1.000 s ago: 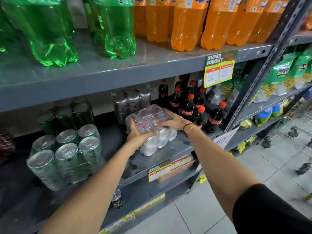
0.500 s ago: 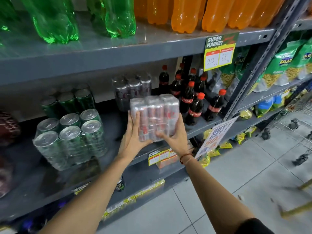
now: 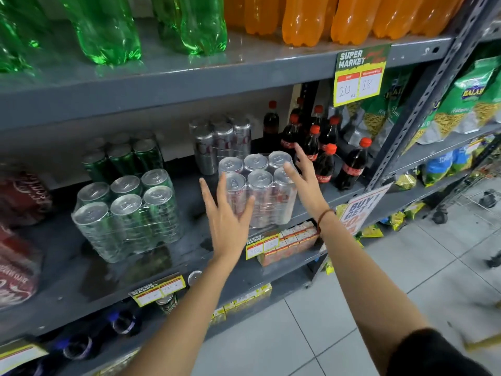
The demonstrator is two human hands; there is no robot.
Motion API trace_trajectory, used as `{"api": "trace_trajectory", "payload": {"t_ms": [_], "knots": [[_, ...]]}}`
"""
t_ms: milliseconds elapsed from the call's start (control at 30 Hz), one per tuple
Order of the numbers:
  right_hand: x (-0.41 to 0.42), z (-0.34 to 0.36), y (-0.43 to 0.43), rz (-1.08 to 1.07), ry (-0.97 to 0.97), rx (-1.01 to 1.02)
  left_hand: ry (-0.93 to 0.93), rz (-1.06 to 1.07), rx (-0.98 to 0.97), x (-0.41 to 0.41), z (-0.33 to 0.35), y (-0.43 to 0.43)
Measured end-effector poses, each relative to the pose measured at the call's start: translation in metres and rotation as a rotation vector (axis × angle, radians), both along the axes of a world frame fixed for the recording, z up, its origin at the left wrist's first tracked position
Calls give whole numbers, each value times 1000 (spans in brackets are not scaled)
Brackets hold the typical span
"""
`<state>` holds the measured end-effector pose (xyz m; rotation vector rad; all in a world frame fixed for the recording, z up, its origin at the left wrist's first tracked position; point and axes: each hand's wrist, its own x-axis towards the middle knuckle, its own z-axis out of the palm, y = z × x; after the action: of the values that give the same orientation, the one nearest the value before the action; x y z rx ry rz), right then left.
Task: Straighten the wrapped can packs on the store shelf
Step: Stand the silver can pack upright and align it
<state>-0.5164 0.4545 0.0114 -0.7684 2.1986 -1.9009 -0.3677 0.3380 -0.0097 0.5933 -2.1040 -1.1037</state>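
Two open hands flank silver can pack (image 3: 260,188) below "SUPER MARKET" tag (image 3: 359,74).

Bright overhead light glints off the can tops (image 3: 255,161) and green bottles (image 3: 108,31), while wide-angle bending and blur soften the edges.

Small cola bottles (image 3: 322,147) with red caps stand just beyond the fingers. Green bottles (image 3: 113,25) and orange bottles (image 3: 349,14) line the shelf above them; a yellow price tag (image 3: 359,77) hangs there.
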Motion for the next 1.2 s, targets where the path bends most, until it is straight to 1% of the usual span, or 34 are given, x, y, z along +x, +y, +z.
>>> {"api": "trace_trajectory", "payload": {"t_ms": [67,133,233,300,367,500,567,633,700,767,800,867,900,933,1000,1067,1133,1200], "knots": [[-16,15,-8,123,7,143,-151,17,183,-17,13,14],[-26,19,-13,172,-32,226,-251,17,252,-29,19,23],[-27,17,-15,156,-91,229,-232,31,286,-38,18,23],[-21,14,-14,87,-149,147,-195,2,320,-42,14,13],[-11,11,-11,-29,-182,79,-187,-84,318,-46,12,-7],[34,-1,-12,-274,-78,23,-252,-277,234,-63,24,-59],[72,-10,-22,-370,15,68,-255,-319,205,-76,35,-70],[104,-17,-34,-400,86,105,-280,-316,189,-89,45,-73],[115,-17,-39,-365,94,112,-321,-293,224,-96,52,-75],[109,-11,-33,-321,65,69,-274,-205,311,-91,57,-74],[102,-7,-29,-317,32,24,-207,-108,360,-84,58,-71],[80,4,-23,-332,-26,-52,-25,160,408,-62,50,-53],[66,11,-22,-329,-28,-59,67,252,402,-48,43,-35],[51,18,-23,-303,-15,-44,130,284,389,-35,35,-12],[20,30,-34,-184,26,64,136,234,383,-19,20,36],[-7,36,-51,-23,46,214,35,173,377,-20,10,67],[-24,35,-65,136,51,375,-61,146,337,-29,8,77],[-34,29,-71,220,89,516,-95,153,309,-37,5,75]]}}
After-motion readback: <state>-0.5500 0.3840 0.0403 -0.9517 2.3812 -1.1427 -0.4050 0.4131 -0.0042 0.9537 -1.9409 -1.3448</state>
